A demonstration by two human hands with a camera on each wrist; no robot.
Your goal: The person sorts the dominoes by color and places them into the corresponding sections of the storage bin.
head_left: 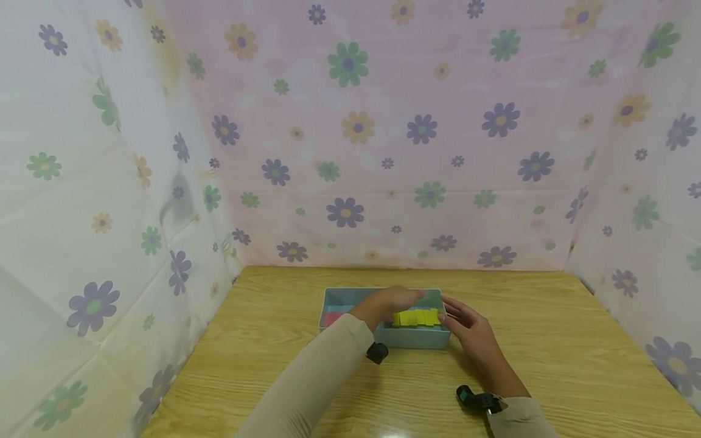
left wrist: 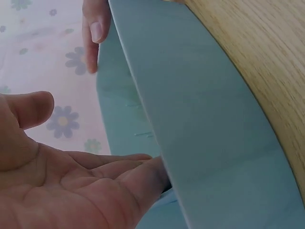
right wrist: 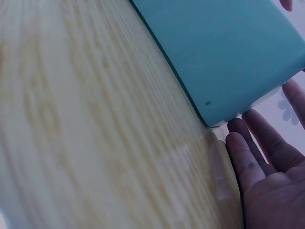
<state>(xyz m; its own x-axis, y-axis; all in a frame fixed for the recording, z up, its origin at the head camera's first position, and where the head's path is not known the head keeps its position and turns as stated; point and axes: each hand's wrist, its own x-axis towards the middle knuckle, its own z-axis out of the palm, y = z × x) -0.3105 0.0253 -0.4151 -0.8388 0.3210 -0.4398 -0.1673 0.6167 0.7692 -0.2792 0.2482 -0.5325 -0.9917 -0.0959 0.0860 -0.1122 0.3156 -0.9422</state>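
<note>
A pale blue-green rectangular box [head_left: 418, 339] sits on the wooden table. Inside, a row of yellow pieces [head_left: 418, 317] lies on the right and a pink piece [head_left: 331, 318] on the left. My left hand [head_left: 391, 302] reaches over the near wall into the box. In the left wrist view its thumb stands apart from the extended fingers [left wrist: 109, 167], whose tips are hidden behind the box wall [left wrist: 200, 95]. My right hand [head_left: 475, 333] is at the box's right end. Its fairly straight fingers [right wrist: 271, 138] touch the end wall in the right wrist view.
The wooden table [head_left: 274, 365] extends around the box on all sides. Flower-patterned cloth [head_left: 383, 152] hangs behind the table and along both sides. A black wrist camera [head_left: 476, 398] is strapped at the right wrist; another dark device [head_left: 377, 353] shows below the left.
</note>
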